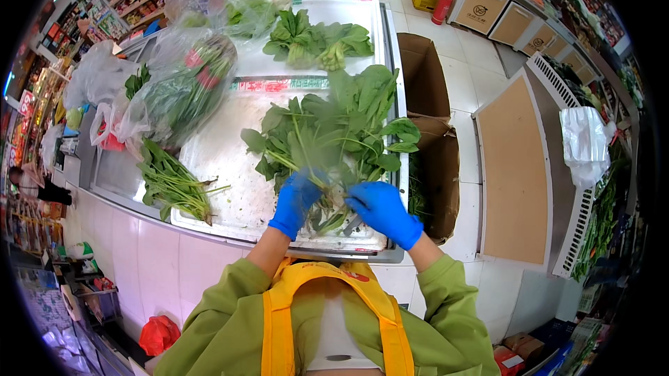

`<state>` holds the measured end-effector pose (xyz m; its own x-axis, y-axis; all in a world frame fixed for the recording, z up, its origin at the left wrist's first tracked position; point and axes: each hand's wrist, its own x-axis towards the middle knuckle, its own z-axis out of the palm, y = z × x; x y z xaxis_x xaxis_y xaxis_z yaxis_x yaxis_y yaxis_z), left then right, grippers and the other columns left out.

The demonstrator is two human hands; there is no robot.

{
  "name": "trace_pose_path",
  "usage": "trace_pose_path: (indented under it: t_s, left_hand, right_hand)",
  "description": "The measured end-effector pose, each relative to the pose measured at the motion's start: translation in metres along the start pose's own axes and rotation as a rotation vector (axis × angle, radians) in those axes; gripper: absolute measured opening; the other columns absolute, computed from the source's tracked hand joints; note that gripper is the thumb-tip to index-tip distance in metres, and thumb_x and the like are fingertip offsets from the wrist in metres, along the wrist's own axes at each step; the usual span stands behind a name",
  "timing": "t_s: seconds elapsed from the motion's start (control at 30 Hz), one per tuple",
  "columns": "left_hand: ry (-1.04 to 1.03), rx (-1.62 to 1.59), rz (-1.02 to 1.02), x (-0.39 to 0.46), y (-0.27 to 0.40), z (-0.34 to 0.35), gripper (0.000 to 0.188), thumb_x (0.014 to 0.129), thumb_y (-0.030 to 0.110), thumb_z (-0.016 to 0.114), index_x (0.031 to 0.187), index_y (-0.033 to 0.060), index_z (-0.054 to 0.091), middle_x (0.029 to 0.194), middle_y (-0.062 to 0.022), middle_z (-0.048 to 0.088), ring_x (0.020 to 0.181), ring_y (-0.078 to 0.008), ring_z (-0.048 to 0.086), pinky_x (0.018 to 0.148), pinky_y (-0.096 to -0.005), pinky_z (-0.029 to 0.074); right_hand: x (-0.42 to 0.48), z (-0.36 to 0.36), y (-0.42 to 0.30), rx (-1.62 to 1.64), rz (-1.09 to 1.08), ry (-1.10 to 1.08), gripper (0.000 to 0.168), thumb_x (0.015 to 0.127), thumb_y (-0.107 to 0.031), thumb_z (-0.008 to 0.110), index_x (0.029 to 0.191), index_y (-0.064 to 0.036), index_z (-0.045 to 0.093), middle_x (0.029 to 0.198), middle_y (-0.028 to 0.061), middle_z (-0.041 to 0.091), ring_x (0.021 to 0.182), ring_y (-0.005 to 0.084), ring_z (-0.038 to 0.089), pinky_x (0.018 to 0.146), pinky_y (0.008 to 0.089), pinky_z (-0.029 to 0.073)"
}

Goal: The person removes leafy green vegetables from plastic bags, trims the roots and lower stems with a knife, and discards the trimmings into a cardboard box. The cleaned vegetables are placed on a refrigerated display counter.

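Both my hands wear blue gloves. My left hand (pixel 298 201) grips the stem end of a leafy green plant (pixel 295 135), whose leaves spread away from me. Close by on its right, my right hand (pixel 381 211) is curled near the roots. A grey blade-like strip (pixel 353 225) shows just below its fingers; whether the hand holds it I cannot tell. Loose leaf trimmings (pixel 330 222) lie between the hands. More broad leaves (pixel 366 94) are heaped beyond them on a soiled white foam board (pixel 235 167). The middle of the heap is blurred.
Left of the heap lies a bunch of stemmed greens (pixel 175 180). Behind it are plastic-bagged vegetables (pixel 183 91). Trimmed leafy bunches (pixel 319 44) sit at the far end. Open cardboard boxes (pixel 436 177) stand on the floor along the table's right edge.
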<state>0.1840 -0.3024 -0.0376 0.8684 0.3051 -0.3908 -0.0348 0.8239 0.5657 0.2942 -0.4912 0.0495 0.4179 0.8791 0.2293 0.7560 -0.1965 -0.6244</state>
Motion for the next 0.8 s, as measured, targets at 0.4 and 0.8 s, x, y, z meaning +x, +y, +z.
trace_pose_path:
  t_s: [0.4,0.8]
  left_hand:
    - [-0.073,0.506,0.169,-0.010,-0.016,0.053,0.030,0.085,0.023,0.058,0.108,0.0043,0.058,0.101,-0.0058,0.062,0.090,-0.0134,0.059,0.080,-0.0263,0.045]
    - [-0.222,0.813,0.359,-0.005,-0.031,0.082,0.028,0.088,0.018,0.052,0.111,0.0025,0.054,0.102,-0.0066,0.060,0.089,-0.0134,0.057,0.076,-0.0245,0.044]
  right_hand:
    - [-0.058,-0.043,0.044,0.078,0.469,0.260,0.031,0.081,-0.011,0.061,0.111,-0.003,0.057,0.091,0.0118,0.063,0.075,0.0155,0.059,0.068,0.0270,0.048]
    - [-0.035,0.021,0.020,0.948,0.525,0.221,0.014,0.083,-0.011,0.059,0.086,0.003,0.061,0.069,0.0073,0.061,0.051,0.0114,0.055,0.049,0.0229,0.045]
